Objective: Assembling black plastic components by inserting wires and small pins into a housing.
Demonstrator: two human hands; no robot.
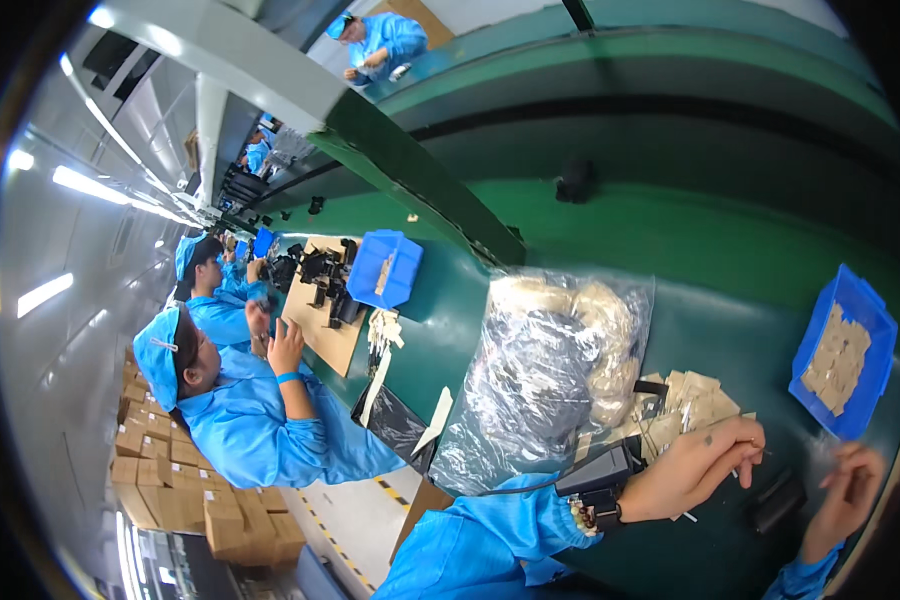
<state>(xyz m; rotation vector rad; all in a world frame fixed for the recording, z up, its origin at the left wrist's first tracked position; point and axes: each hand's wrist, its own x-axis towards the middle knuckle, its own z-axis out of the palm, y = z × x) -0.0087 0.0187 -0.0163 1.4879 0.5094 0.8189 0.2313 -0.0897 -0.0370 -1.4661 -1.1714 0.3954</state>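
Note:
My left hand rests on the green table at the near edge of a heap of small beige paper tags. Its fingers are pinched together on what looks like one thin tag. A black device with a beaded band sits on that wrist. My right hand hovers to the right, blurred, fingers loosely apart and holding nothing that I can see. A small black part lies on the table between the two hands, closer to the right one.
A blue bin of beige tags stands at the right edge. A large clear plastic bag of bundled pale cords lies left of the heap. Further left are another blue bin, black parts on cardboard and co-workers in blue coats.

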